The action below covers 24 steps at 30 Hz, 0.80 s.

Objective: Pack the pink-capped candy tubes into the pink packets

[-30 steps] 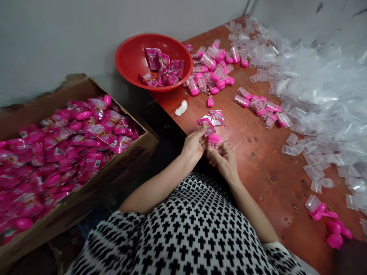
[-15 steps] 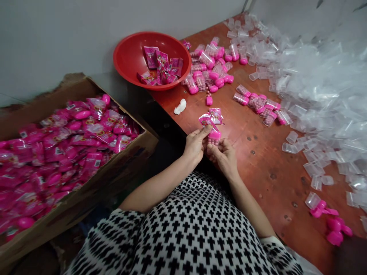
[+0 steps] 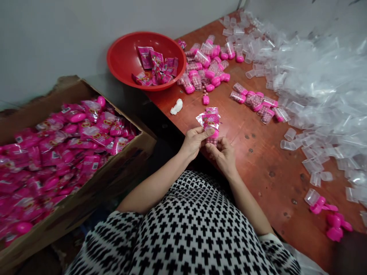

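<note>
My left hand [image 3: 194, 140] pinches a pink printed sachet [image 3: 210, 119] by its lower edge, just above the front edge of a reddish-brown table [image 3: 258, 152]. My right hand [image 3: 222, 152] is closed on a small clear tube of pink candy balls [image 3: 213, 138], whose pink-capped top sits partly inside the sachet. Both hands touch each other at the fingertips.
A red bowl [image 3: 123, 57] holding several pink sachets sits at the table's far left. Filled pink-capped tubes [image 3: 200, 70] lie behind the hands. Empty clear tubes and plastic [image 3: 315, 88] cover the right side. A cardboard box [image 3: 114, 175] of packed sachets stands at left. Pink caps [image 3: 332, 221] lie at right.
The candy tube has gone up into the sachet, which my left hand has drawn down over it. Both hands shifted slightly left and up in view.
</note>
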Available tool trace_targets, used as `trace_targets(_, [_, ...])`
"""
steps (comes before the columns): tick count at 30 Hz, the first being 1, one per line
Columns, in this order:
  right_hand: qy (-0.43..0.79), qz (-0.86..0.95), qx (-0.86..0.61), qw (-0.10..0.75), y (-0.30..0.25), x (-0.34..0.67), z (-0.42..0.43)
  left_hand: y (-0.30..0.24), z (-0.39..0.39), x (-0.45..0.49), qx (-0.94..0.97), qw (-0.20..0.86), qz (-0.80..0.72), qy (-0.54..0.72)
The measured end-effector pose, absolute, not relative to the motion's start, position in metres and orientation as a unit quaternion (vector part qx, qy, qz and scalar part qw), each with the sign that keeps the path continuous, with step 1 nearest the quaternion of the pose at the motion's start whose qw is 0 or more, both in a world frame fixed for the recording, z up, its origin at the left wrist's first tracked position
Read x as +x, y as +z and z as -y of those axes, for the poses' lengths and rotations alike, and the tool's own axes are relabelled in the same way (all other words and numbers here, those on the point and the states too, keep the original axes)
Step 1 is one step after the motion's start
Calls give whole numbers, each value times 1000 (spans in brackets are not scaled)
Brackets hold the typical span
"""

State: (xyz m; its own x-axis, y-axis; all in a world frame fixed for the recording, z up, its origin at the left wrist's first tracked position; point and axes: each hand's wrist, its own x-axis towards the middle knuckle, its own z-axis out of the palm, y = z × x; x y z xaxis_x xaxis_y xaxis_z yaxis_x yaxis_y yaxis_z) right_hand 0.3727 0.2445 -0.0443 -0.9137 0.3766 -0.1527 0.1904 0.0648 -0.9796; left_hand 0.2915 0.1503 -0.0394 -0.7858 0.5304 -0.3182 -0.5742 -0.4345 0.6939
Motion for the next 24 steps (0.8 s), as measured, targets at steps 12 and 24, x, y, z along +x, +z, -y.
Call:
trace_targets(12, [723, 655, -214, 62, -31, 369, -244, -32, -152, 290, -15, 312, -423, 851])
trace_targets(24, [708, 676, -190, 72, -34, 369, -249, -35, -148, 288, 51, 275, -491, 825])
